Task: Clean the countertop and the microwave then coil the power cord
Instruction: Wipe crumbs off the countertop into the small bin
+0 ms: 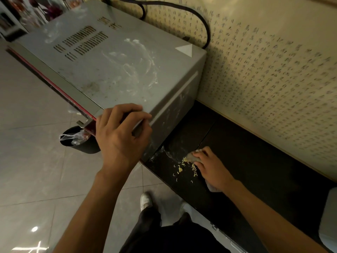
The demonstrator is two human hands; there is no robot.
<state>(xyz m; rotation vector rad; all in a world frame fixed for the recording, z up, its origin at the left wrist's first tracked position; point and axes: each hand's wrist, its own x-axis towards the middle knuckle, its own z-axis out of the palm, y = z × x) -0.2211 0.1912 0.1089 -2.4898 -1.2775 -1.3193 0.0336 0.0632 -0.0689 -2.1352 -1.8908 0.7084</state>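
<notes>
Obs: left hand (pixel 122 132) curls over the near right top corner of the microwave (pixel 109 70), fingers wrapped round the edge, apparently steadying or tilting the casing. Right hand (pixel 209 167) presses a grey cloth (pixel 191 157) flat to the dark countertop (pixel 255 161), fingers bent over the wad; cloth also shows behind the wrist.

Debris: yellow noodle crumbs (pixel 184 167) lie on the countertop just left of the cloth, between it and the microwave's near right bottom corner. White smears sit at that corner and across the microwave top (pixel 138 63) and right side.

Cord: black power cord (pixel 198 19) loops from the far back of the microwave down along the patterned wall (pixel 273 70), uncoiled, well apart from both hands.

Below the counter edge, left of the left hand: black bin (pixel 80 141) with a clear plastic liner, on the tiled floor (pixel 36 161).

Key relation: crumbs lie left of the right hand, which is much the nearer of the two; the bin lies further left and nearer, off the counter edge. Judgement: a leftward, nearward sweep by the right hand would carry the crumbs toward the edge above the bin; the scatter is loose, some may stray

Stage: countertop step under way; microwave top unwiped, cord not yet coiled
</notes>
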